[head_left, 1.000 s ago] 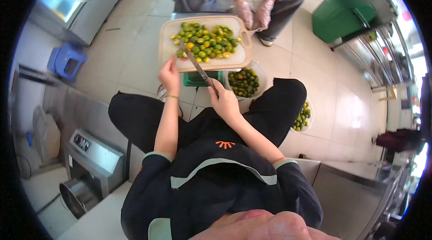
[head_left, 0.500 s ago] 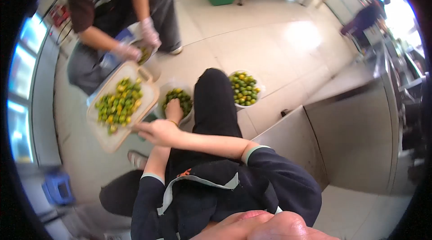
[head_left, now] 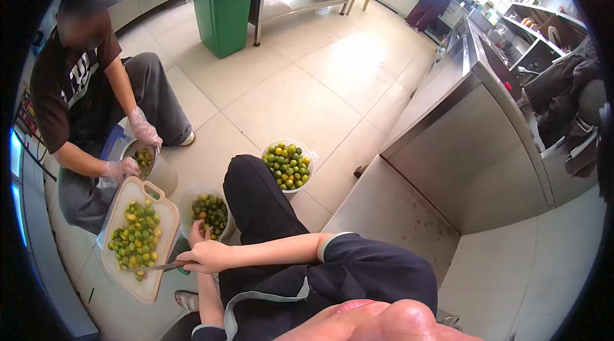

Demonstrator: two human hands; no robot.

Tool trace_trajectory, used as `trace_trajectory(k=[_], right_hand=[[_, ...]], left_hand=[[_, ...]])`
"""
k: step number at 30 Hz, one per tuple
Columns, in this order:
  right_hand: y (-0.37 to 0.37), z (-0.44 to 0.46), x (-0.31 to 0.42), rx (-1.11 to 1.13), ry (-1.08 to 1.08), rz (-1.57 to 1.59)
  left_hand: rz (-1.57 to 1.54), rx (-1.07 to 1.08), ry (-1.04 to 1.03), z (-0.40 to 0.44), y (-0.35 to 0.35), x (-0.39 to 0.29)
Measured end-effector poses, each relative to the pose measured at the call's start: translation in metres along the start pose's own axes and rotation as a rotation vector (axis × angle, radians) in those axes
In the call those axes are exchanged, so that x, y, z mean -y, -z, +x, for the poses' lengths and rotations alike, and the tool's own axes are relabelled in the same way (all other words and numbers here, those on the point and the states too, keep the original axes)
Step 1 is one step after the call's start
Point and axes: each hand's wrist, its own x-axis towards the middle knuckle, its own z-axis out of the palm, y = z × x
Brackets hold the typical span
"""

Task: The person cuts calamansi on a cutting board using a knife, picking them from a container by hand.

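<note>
The right hand (head_left: 208, 256) grips a knife (head_left: 167, 267) over the cutting board (head_left: 167, 223). Left hand (head_left: 199, 233): at the fruit bucket (head_left: 225, 231), grip indiscernible.

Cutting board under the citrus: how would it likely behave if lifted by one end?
The cutting board looks stiff, with no visible sag, so it should move as one piece. With citrus spread over much of it, the far end may feel heavy. The rounded pieces would probably roll if it tipped.
</note>
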Motion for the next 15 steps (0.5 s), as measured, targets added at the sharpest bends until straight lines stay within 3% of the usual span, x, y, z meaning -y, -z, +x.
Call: trace_trajectory(k=[4,6,7,9,10,14,15], right_hand=[[-0.026,0.02,-0.002,0.134,0.033,-0.127],[-0.028,0.032,0.008,0.204,-0.001,-0.133],[-0.036,0.037,0.003,0.208,0.052,-0.188],[-0.044,0.048,0.002,0.22,-0.075,-0.239],[-0.038,0.052,0.01,0.233,-0.137,-0.215],[-0.026,0.049,0.035,0.255,-0.055,-0.279],[-0.043,0.051,0.013,0.25,-0.064,-0.281]], left_hand=[[0.124,-0.034,-0.086,-0.092,0.027,-0.002],[0.04,-0.127,0.009,-0.132,0.054,-0.006],[-0.056,-0.19,0.067,-0.139,0.076,-0.024],[-0.247,-0.349,0.197,-0.156,0.114,-0.05],[-0.195,-0.384,0.215,-0.16,0.133,-0.044],[-0.149,-0.722,0.255,-0.162,0.184,-0.027],[-0.167,-0.808,0.203,-0.153,0.189,-0.012]])
